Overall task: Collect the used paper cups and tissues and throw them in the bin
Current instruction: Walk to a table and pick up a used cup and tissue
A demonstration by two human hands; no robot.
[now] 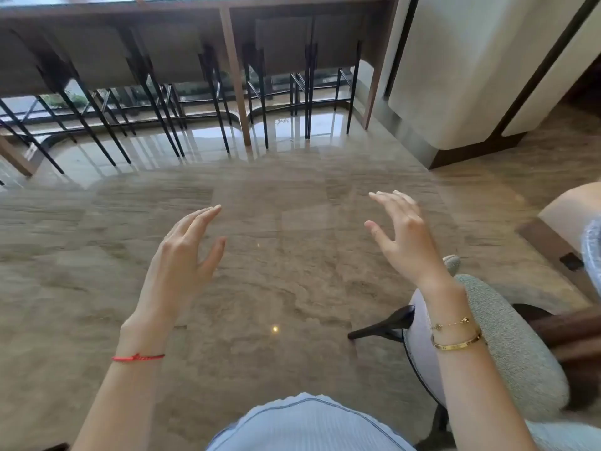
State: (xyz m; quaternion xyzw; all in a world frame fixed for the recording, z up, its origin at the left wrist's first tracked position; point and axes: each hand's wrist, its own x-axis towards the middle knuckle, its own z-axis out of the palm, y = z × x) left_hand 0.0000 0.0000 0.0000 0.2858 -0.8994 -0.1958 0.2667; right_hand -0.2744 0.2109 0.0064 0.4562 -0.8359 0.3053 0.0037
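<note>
Single head-worn view, facing forward and down, floor near

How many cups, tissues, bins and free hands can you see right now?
Paper cups: 0
Tissues: 0
Bins: 0
Empty hands: 2, the left hand and the right hand, both open above the floor
Total: 2
</note>
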